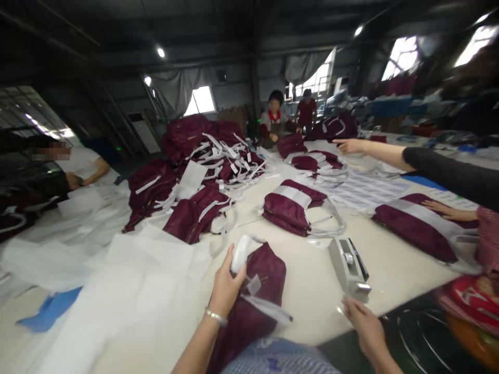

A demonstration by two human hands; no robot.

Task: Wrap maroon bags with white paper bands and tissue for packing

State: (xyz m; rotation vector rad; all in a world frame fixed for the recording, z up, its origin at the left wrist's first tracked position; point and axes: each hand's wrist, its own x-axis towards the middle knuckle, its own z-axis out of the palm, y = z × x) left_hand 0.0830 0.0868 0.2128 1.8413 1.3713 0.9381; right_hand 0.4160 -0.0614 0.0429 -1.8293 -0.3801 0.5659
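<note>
My left hand (pixel 227 284) is closed round the white handle strap of a maroon bag (pixel 257 291) that lies on the pale table in front of me. A small tag and a white strip show on that bag. My right hand (pixel 360 322) rests near the table's front edge, fingers curled, pinching what looks like a clear strip of tape. Just above it sits a grey tape dispenser (pixel 350 265).
Folded maroon bags (pixel 292 208) lie about the table, with a big heap (pixel 202 150) at the back left. White fabric sheets (pixel 128 270) cover the left side. A co-worker's dark-sleeved arm (pixel 429 163) points across from the right. Other people sit at the far and left edges.
</note>
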